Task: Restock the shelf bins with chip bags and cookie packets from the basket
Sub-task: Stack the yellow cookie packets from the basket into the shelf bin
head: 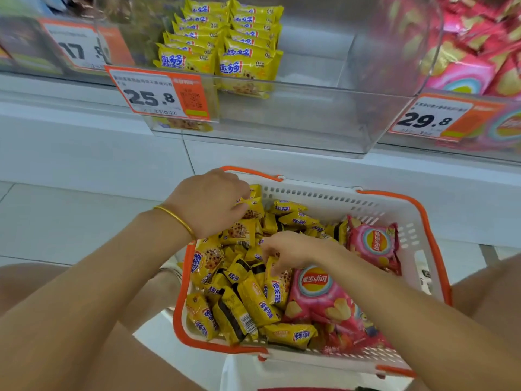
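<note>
Clear bin behind; L hand prob. grips crinkly packets.

I read 25.8 on the middle price tag, 29.8 on the right price tag, and 17 on the blurred upper-left price tag. The yellow cookie packets say 趣多多. The pink chip bag at lower right bears the Lay's logo.

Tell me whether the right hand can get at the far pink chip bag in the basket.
Probably yes. The far chip bag lies uncovered on top, against the basket wall, right of the right hand. That hand pinches a cookie packet, though, so it would likely drop that first.
</note>
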Demonstrator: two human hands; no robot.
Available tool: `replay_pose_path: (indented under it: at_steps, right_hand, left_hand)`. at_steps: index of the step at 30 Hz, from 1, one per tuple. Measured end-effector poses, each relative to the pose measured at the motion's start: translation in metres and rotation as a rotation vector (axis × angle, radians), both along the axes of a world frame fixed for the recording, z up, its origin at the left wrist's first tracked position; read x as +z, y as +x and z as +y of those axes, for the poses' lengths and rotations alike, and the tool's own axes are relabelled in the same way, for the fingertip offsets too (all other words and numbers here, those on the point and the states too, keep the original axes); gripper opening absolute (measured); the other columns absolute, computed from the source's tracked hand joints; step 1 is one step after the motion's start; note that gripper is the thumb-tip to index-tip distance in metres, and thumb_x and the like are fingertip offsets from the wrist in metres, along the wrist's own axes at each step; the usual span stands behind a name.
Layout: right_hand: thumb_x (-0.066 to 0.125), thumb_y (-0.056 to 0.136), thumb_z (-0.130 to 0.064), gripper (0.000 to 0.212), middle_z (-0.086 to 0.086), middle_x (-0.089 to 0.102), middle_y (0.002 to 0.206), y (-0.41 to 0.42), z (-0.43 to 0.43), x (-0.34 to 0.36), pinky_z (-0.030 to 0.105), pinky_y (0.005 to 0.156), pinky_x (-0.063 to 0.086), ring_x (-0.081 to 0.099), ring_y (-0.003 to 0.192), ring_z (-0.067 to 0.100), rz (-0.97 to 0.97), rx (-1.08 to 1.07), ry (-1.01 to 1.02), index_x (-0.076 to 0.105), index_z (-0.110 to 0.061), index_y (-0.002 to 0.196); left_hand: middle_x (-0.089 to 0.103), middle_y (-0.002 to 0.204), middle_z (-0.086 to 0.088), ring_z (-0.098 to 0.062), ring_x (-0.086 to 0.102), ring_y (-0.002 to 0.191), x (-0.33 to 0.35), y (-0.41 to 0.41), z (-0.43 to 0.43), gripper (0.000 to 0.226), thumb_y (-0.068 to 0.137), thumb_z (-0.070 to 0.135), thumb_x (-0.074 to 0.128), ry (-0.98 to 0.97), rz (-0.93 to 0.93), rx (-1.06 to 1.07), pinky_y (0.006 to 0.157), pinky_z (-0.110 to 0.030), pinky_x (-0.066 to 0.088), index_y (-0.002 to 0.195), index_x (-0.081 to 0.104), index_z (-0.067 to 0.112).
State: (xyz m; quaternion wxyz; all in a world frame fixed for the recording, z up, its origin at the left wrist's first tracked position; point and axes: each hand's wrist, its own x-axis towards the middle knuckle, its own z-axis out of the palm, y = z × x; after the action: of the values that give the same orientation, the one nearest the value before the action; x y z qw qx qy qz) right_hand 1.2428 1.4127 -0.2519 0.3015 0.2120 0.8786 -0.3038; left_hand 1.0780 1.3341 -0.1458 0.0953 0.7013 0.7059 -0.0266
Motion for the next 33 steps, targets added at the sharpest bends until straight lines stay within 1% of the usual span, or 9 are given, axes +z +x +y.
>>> replay_pose_path:
  at_steps: [3,6,13,17,21,23,25,29,33]
  right_hand:
    - [0.071,0.083,-0.025,0.014,-0.004,0.059,0.093,0.009,0.013,0.001,0.03,0.073,0.045,0.056,0.087,0.014,0.105,-0.126,-0.075,0.065,-0.017,0.093]
    - [0.07,0.084,-0.026,0.009,-0.014,0.055,0.08,0.019,0.03,0.02,0.018,0.067,0.041,0.052,0.073,0.0,0.238,-0.236,-0.088,0.062,-0.022,0.081]
    - [0.064,0.088,-0.013,0.008,-0.004,0.059,0.073,0.033,0.033,0.069,0.016,0.052,0.042,0.051,0.053,-0.003,0.594,-0.727,-0.289,0.059,-0.014,0.081]
    - [0.059,0.091,-0.017,0.002,-0.002,0.06,0.081,0.033,0.026,0.103,0.012,0.047,0.041,0.052,0.051,-0.004,0.633,-0.736,-0.32,0.06,-0.016,0.094]
    - [0.074,0.076,-0.012,0.028,0.002,0.068,0.093,0.03,0.029,0.149,0.012,0.054,0.043,0.059,0.061,-0.003,0.611,-0.604,-0.349,0.06,-0.011,0.1]
    - [0.076,0.065,-0.025,0.037,0.001,0.069,0.083,0.025,0.03,0.183,0.016,0.052,0.045,0.058,0.061,0.004,0.631,-0.55,-0.274,0.06,-0.013,0.096]
    - [0.073,0.057,-0.032,0.039,-0.001,0.069,0.076,0.019,0.036,0.221,0.018,0.047,0.045,0.055,0.056,0.008,0.704,-0.556,-0.199,0.061,-0.016,0.091]
    - [0.075,0.063,-0.031,0.034,-0.004,0.07,0.075,-0.005,0.064,0.269,0.02,0.048,0.049,0.061,0.058,0.006,0.911,-0.594,-0.1,0.057,-0.019,0.089]
    - [0.079,0.074,-0.022,0.039,0.009,0.062,0.096,-0.057,0.099,0.255,0.025,0.049,0.05,0.058,0.052,0.006,0.747,-0.526,0.307,0.055,-0.011,0.102]
  left_hand:
    - [0.057,0.12,0.004,-0.015,0.048,0.111,0.0,0.003,0.005,0.03,0.097,0.037,0.04,-0.023,-0.091,0.003,0.088,-0.038,0.047,0.12,0.056,0.028]
    - [0.059,0.117,0.002,-0.014,0.054,0.103,-0.002,0.009,0.01,0.031,0.096,0.038,0.044,-0.109,-0.212,0.023,0.089,-0.037,0.046,0.119,0.058,0.024]
    - [0.059,0.118,-0.004,-0.019,0.056,0.108,0.002,0.028,0.017,0.042,0.088,0.04,0.059,-0.285,-0.47,0.088,0.093,-0.034,0.045,0.121,0.053,0.015]
    - [0.062,0.11,0.004,-0.007,0.057,0.091,0.012,0.02,0.02,0.029,0.081,0.03,0.072,-0.119,-0.646,0.155,0.075,-0.015,0.045,0.105,0.058,0.023]
    - [0.068,0.081,0.0,-0.014,0.06,0.067,0.042,0.013,0.019,0.027,0.074,0.03,0.076,0.101,-0.928,0.18,0.066,-0.025,0.047,0.097,0.066,0.021]
    - [0.061,0.065,0.009,-0.003,0.054,0.059,0.057,0.013,0.017,0.033,0.075,0.033,0.075,0.318,-1.061,0.15,0.058,-0.018,0.043,0.103,0.064,0.02]
    - [0.054,0.069,0.011,-0.001,0.05,0.061,0.068,0.011,0.015,0.028,0.087,0.025,0.063,0.654,-1.109,0.098,0.056,-0.016,0.041,0.112,0.055,0.015]
    - [0.055,0.107,0.0,-0.008,0.054,0.097,0.078,-0.004,0.014,0.025,0.094,0.018,0.044,1.075,-0.743,0.166,0.084,-0.02,0.043,0.117,0.05,0.009]
    - [0.058,0.112,-0.012,-0.029,0.049,0.106,0.064,-0.024,0.025,0.029,0.091,0.02,0.044,0.979,-0.297,0.222,0.091,-0.037,0.036,0.109,0.058,0.002]
